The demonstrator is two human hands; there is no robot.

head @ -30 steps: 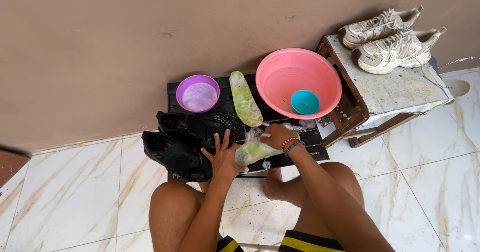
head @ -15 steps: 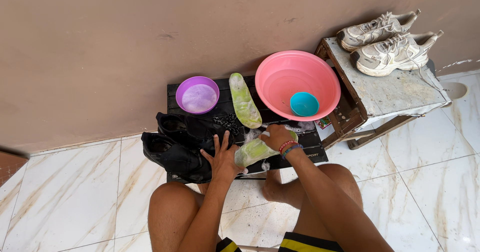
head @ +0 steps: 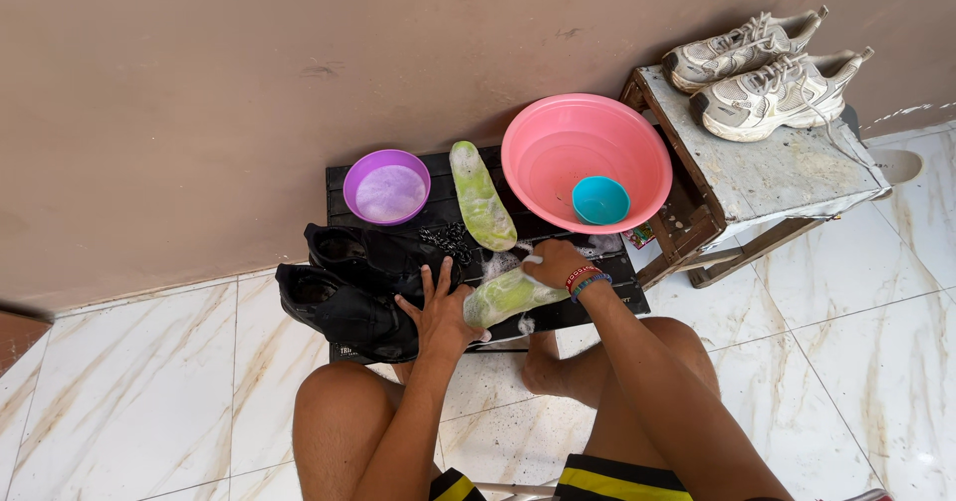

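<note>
Soapy green insole [head: 506,297] flat on black crate [head: 617,272], front edge, long axis 8-to-2 o'clock. Left hand [head: 438,312] open, fingers spread, pressing its 8 o'clock end. Right hand [head: 554,262] closed over the 2 o'clock end; can't tell what it holds. Second insole [head: 482,194] at 12, black shoes [head: 349,292] at 9

On the low desk [head: 607,292]: small bowl [head: 386,186] far left, insole [head: 482,195] beside it, basin [head: 586,148] right with a cup [head: 600,200] inside. Shoes [head: 354,287] at the front left, second insole [head: 508,297] just right of them. Sneakers [head: 767,73] on a stool [head: 767,177] farther right.
</note>
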